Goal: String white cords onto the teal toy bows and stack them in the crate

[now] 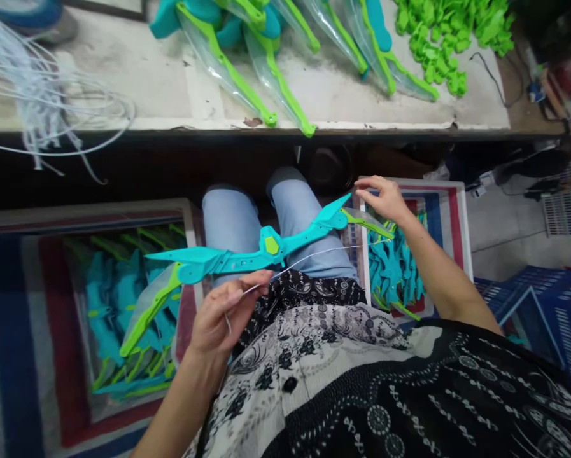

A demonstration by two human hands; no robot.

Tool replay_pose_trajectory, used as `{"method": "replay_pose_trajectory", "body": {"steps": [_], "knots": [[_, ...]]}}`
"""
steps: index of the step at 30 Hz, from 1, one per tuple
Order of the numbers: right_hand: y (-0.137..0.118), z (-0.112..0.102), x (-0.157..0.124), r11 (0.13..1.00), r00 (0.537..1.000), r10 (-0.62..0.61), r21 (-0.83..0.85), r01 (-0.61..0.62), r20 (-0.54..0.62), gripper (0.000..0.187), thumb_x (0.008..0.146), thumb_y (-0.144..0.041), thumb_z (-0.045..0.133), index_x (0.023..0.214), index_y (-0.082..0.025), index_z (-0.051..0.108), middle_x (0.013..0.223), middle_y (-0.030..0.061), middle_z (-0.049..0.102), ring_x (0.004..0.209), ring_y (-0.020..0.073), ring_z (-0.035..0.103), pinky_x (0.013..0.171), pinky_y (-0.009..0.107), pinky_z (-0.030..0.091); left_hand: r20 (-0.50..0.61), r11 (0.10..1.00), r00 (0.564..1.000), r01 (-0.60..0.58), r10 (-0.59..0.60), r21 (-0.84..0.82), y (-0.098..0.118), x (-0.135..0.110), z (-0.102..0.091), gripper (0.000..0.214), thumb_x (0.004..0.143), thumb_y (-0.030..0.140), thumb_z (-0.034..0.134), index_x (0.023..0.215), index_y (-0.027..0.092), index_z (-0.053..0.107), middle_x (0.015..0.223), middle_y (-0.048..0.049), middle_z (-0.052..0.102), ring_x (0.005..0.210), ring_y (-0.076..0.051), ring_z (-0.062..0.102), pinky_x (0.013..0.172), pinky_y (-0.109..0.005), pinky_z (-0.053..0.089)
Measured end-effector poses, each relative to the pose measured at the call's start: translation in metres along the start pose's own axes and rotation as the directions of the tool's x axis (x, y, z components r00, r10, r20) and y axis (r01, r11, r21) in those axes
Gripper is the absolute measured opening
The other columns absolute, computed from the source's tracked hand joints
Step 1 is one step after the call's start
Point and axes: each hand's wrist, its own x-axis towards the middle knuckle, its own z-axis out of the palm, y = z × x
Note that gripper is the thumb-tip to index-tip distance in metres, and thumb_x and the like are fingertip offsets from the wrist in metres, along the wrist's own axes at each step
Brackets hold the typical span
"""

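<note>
A turquoise toy bow (237, 259) with lime-green arms and clear plastic fins lies slantwise across the lap. My left hand (230, 312) pinches a white string (309, 257) below the bow's middle, with a short end hanging by the palm. From there the string runs right to the tip of the bow's right green arm (368, 224). My right hand (384, 198) is just past the bow's right turquoise point, fingers bent and slightly apart, with nothing visible in them. The left green arm (154, 312) hangs over the left-hand box and shows no string.
Stacked turquoise-and-green bows fill a lined box (190, 222) on the left and another box (461, 242) on the right. The worktable (161, 95) ahead holds white strings (37, 95), more bow parts (261, 63) and small green pieces (438, 38). Blue crates (552, 305) stand at right.
</note>
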Motion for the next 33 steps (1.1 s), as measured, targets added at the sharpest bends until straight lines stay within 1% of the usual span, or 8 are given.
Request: {"method": "replay_pose_trajectory", "body": {"steps": [4, 7, 11, 14, 17, 25, 29, 33], "knots": [[0.006, -0.009, -0.011, 0.999, 0.998, 0.049, -0.012, -0.05, -0.048, 0.028, 0.085, -0.034, 0.058, 0.101, -0.016, 0.073, 0.098, 0.008, 0.073, 0.092, 0.0222, 0.066, 0.086, 0.038, 0.051, 0.132, 0.995, 0.991, -0.021, 0.035, -0.102, 0.011, 0.01, 0.019, 0.057, 0.078, 0.065, 0.057, 0.046, 0.022, 0.036, 0.05, -0.003, 0.044, 0.062, -0.022, 0.055, 0.061, -0.043, 0.049], [-0.006, 0.0, -0.015, 0.999, 1.0, -0.014, -0.043, 0.013, -0.026, 0.026, 0.088, -0.034, 0.057, 0.1, -0.018, 0.073, 0.095, 0.0074, 0.073, 0.091, 0.0225, 0.066, 0.085, 0.038, 0.051, 0.11, 0.995, 0.994, 0.01, 0.002, -0.1, 0.011, 0.011, 0.02, 0.058, 0.083, 0.072, 0.045, 0.051, 0.023, 0.046, 0.055, -0.0037, 0.049, 0.063, -0.021, 0.056, 0.06, -0.041, 0.049], [-0.044, 0.034, -0.011, 0.97, 0.97, -0.242, -0.033, 0.243, 0.03, 0.025, 0.094, -0.032, 0.052, 0.098, -0.017, 0.072, 0.095, 0.0089, 0.072, 0.091, 0.0221, 0.063, 0.085, 0.038, 0.05, -0.064, 0.986, 0.995, 0.061, -0.072, -0.154, 0.003, 0.001, 0.011, 0.032, 0.066, 0.051, 0.08, 0.081, 0.026, 0.067, 0.066, -0.0011, 0.064, 0.075, -0.022, 0.066, 0.071, -0.04, 0.054], [-0.085, 0.073, -0.002, 0.888, 0.882, -0.46, 0.02, 0.46, 0.099, 0.028, 0.097, -0.031, 0.048, 0.099, -0.015, 0.071, 0.094, 0.0109, 0.07, 0.092, 0.0222, 0.06, 0.085, 0.038, 0.049, -0.118, 0.953, 0.978, 0.133, -0.17, -0.271, -0.001, -0.008, 0.01, 0.046, 0.058, 0.041, 0.089, 0.096, 0.022, 0.071, 0.066, -0.0004, 0.067, 0.077, -0.021, 0.069, 0.076, -0.036, 0.055], [-0.135, 0.122, 0.01, 0.77, 0.744, -0.635, 0.093, 0.631, 0.208, 0.029, 0.097, -0.032, 0.047, 0.106, -0.015, 0.069, 0.102, 0.0128, 0.066, 0.099, 0.0241, 0.056, 0.088, 0.041, 0.048, -0.093, 0.918, 0.972, 0.169, -0.215, -0.358, -0.002, -0.015, 0.015, 0.038, 0.056, 0.04, 0.09, 0.077, 0.015, 0.07, 0.06, -0.0016, 0.064, 0.077, -0.021, 0.07, 0.074, -0.031, 0.055], [-0.255, 0.237, 0.014, 0.503, 0.396, -0.797, 0.137, 0.854, 0.457, 0.038, 0.094, -0.018, 0.051, 0.132, -0.014, 0.054, 0.135, 0.016, 0.054, 0.132, 0.0303, 0.041, 0.113, 0.055, 0.029, -0.043, 0.843, 0.997, 0.027, -0.059, -0.537, 0.001, -0.026, 0.013, 0.034, 0.071, 0.041, 0.081, 0.072, 0.017, 0.057, 0.055, 0.0005, 0.06, 0.066, -0.019, 0.066, 0.066, -0.029, 0.05], [-0.275, 0.257, 0.016, 0.49, 0.346, -0.722, 0.089, 0.867, 0.599, 0.037, 0.098, -0.011, 0.033, 0.125, -0.012, 0.058, 0.108, 0.0141, 0.065, 0.107, 0.0257, 0.058, 0.114, 0.055, 0.026, -0.041, 0.807, 0.998, -0.058, 0.041, -0.588, 0.003, -0.029, 0.008, 0.03, 0.076, 0.037, 0.078, 0.071, 0.018, 0.056, 0.061, -0.0013, 0.062, 0.064, -0.018, 0.062, 0.067, -0.032, 0.046], [-0.259, 0.256, 0.04, 0.609, 0.362, -0.698, 0.247, 0.754, 0.617, 0.04, 0.09, -0.013, 0.049, 0.129, -0.016, 0.057, 0.108, 0.0116, 0.065, 0.102, 0.0242, 0.06, 0.107, 0.053, 0.036, -0.224, 0.762, 0.969, -0.224, 0.106, -0.608, 0.003, -0.035, -0.001, 0.03, 0.071, 0.036, 0.081, 0.067, 0.016, 0.059, 0.054, 0.0029, 0.049, 0.05, -0.009, 0.044, 0.051, -0.024, 0.031]]}}
